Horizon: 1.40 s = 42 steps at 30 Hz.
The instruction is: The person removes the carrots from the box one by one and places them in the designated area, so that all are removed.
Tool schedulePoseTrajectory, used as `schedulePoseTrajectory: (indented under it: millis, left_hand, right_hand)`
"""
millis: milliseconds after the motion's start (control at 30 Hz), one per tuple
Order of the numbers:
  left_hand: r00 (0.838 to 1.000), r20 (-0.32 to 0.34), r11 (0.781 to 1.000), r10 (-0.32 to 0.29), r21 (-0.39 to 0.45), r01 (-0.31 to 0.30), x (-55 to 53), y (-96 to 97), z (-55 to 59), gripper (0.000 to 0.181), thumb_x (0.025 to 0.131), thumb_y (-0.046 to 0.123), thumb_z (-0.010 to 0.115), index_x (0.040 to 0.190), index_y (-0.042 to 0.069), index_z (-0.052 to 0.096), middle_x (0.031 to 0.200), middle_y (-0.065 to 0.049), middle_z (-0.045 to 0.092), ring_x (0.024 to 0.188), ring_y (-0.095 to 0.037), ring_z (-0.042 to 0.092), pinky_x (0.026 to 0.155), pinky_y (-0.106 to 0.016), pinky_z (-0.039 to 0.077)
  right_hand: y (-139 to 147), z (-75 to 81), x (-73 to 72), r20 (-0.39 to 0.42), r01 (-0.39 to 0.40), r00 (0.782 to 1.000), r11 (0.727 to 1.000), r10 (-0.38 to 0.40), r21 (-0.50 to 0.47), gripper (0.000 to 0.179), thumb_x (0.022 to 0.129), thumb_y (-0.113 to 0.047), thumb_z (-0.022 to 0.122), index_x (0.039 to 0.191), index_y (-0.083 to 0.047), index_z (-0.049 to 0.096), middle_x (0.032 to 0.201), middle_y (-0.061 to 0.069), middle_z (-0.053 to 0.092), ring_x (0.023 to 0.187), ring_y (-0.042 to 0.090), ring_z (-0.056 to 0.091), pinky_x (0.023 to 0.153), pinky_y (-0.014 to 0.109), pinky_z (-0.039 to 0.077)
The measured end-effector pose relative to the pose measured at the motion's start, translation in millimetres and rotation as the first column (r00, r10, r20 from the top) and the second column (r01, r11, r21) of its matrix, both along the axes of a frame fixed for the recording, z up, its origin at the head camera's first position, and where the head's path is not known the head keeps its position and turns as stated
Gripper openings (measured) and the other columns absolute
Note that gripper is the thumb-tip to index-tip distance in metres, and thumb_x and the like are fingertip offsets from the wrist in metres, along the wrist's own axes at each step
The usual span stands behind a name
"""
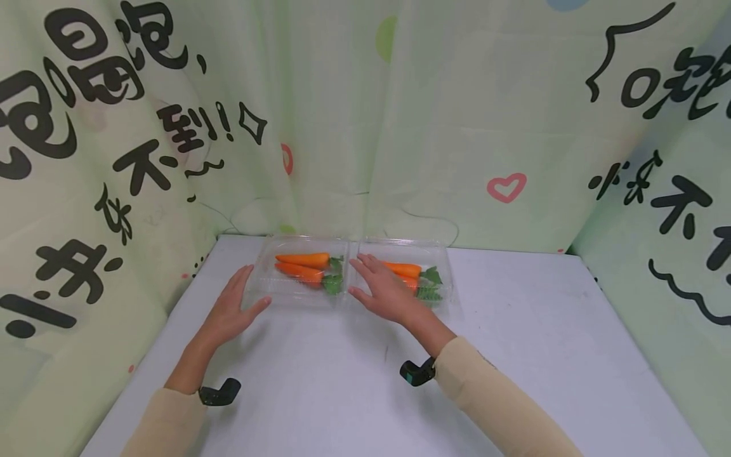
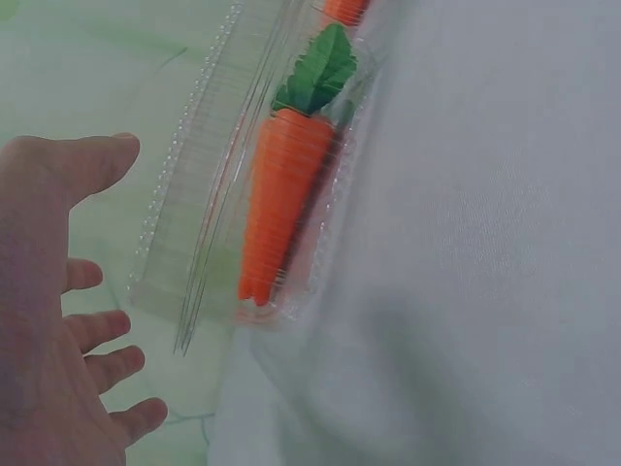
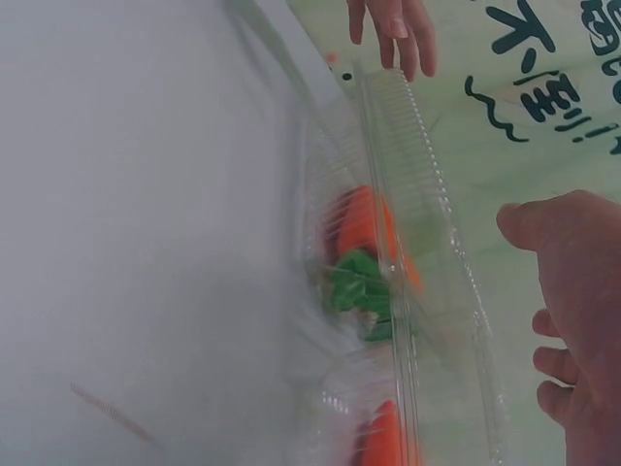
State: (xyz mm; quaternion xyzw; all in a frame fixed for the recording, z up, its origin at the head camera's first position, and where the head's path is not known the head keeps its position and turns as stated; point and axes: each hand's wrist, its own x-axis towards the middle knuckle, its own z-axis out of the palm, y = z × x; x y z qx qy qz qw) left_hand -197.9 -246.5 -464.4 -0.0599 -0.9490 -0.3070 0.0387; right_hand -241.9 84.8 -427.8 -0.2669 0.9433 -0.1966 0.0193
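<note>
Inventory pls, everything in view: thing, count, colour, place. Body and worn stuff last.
Clamshell boxes: 2, clear, side by side at table's far edge
Carrots: 4, orange, two per box, right pair partly hidden
Leafy tops: 4, green, on the carrots
Table: 1, white, under boxes
Curtain: count unclear, pale green, behind and both sides
Lettering: several groups, black, on curtain
Heart outline: 1 whole, red, back curtain
Spots: at least 2, green and blue, curtain top
Wrist cameras: 2, black, one per wrist
Sleeves: 2, beige, forearms
Left grip: 1, bare, left box's left side
Right grip: 1, bare, right box's left side
</note>
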Motion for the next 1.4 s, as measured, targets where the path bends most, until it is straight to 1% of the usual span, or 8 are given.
schedulePoseTrajectory:
  millis: [267, 433, 567, 800, 933, 1100, 1233, 1400]
  left_hand:
    - [0.999, 0.039, 0.999, 0.020, 0.027, -0.021, 0.2, -1.3, -3.4, 0.085, 0.093, 0.044, 0.058, 0.154, 0.004, 0.014, 0.159, -0.023, 0.016, 0.143, -0.044, 0.022, 0.112, -0.068, 0.026]
    - [0.999, 0.042, 0.999, 0.019, 0.045, -0.021, -0.8, -2.0, -3.2, 0.085, 0.094, 0.043, 0.059, 0.154, 0.005, 0.013, 0.158, -0.023, 0.017, 0.141, -0.044, 0.024, 0.110, -0.069, 0.027]
    - [0.998, 0.050, 0.997, 0.027, 0.065, -0.030, -2.9, -2.7, -4.3, 0.084, 0.094, 0.042, 0.059, 0.154, 0.006, 0.012, 0.158, -0.022, 0.018, 0.140, -0.044, 0.026, 0.110, -0.069, 0.027]
    - [0.993, 0.098, 0.991, 0.060, 0.115, -0.071, -4.8, -3.0, -7.9, 0.086, 0.094, 0.043, 0.058, 0.155, 0.007, 0.010, 0.158, -0.024, 0.018, 0.140, -0.045, 0.026, 0.109, -0.070, 0.029]
    - [0.990, 0.123, 0.985, 0.065, 0.154, -0.083, -6.0, -3.7, -10.9, 0.088, 0.093, 0.043, 0.059, 0.155, 0.007, 0.008, 0.158, -0.023, 0.017, 0.140, -0.044, 0.026, 0.109, -0.067, 0.031]
    - [0.986, 0.152, 0.974, 0.062, 0.205, -0.093, -10.1, -4.3, -16.0, 0.090, 0.093, 0.041, 0.061, 0.155, 0.006, 0.006, 0.160, -0.022, 0.014, 0.143, -0.043, 0.023, 0.115, -0.060, 0.029]
    - [0.984, 0.166, 0.969, 0.069, 0.223, -0.105, -13.6, -3.6, -18.8, 0.092, 0.092, 0.039, 0.063, 0.155, 0.006, 0.005, 0.161, -0.022, 0.013, 0.144, -0.042, 0.023, 0.115, -0.058, 0.029]
    - [0.981, 0.180, 0.963, 0.066, 0.248, -0.110, -15.9, -3.6, -20.0, 0.093, 0.092, 0.037, 0.065, 0.155, 0.006, 0.004, 0.160, -0.023, 0.014, 0.144, -0.042, 0.023, 0.115, -0.056, 0.030]
  right_hand:
    - [-7, 1.9, -1.9, 0.011, 0.006, 1.000, 1.000, -0.006, 0.009, 0.067, 0.096, -0.043, 0.057, 0.153, -0.020, 0.030, 0.161, 0.003, 0.026, 0.149, 0.024, 0.023, 0.118, 0.046, 0.033]
    - [-10, 2.6, -5.2, -0.004, 0.013, 1.000, 1.000, -0.013, 0.022, 0.067, 0.095, -0.044, 0.056, 0.152, -0.019, 0.032, 0.161, 0.003, 0.026, 0.149, 0.023, 0.023, 0.118, 0.046, 0.033]
    - [-12, 2.2, -6.9, 0.010, 0.017, 1.000, 1.000, -0.017, 0.015, 0.066, 0.095, -0.043, 0.057, 0.152, -0.019, 0.032, 0.161, 0.002, 0.026, 0.149, 0.023, 0.022, 0.118, 0.046, 0.032]
    - [-15, 0.3, -8.8, 0.022, 0.023, 0.999, 0.999, -0.024, 0.033, 0.066, 0.095, -0.046, 0.056, 0.152, -0.021, 0.032, 0.161, 0.002, 0.026, 0.149, 0.023, 0.022, 0.117, 0.045, 0.033]
    - [-17, -1.1, -9.6, 0.018, 0.017, 1.000, 1.000, -0.017, -0.001, 0.064, 0.095, -0.042, 0.058, 0.150, -0.020, 0.035, 0.160, 0.003, 0.028, 0.147, 0.024, 0.027, 0.116, 0.044, 0.035]
    - [-21, -3.4, -11.5, 0.013, -0.001, 1.000, 0.997, 0.002, -0.075, 0.061, 0.094, -0.036, 0.062, 0.148, -0.017, 0.039, 0.158, 0.005, 0.032, 0.144, 0.026, 0.034, 0.114, 0.045, 0.038]
    - [-24, -4.8, -12.5, 0.015, -0.010, 1.000, 0.995, 0.011, -0.098, 0.061, 0.093, -0.036, 0.063, 0.147, -0.018, 0.041, 0.157, 0.005, 0.033, 0.142, 0.027, 0.037, 0.113, 0.045, 0.039]
    - [-27, -7.1, -14.2, 0.026, -0.024, 0.999, 0.993, 0.028, -0.115, 0.063, 0.093, -0.037, 0.063, 0.147, -0.015, 0.041, 0.157, 0.005, 0.033, 0.142, 0.027, 0.037, 0.113, 0.045, 0.039]
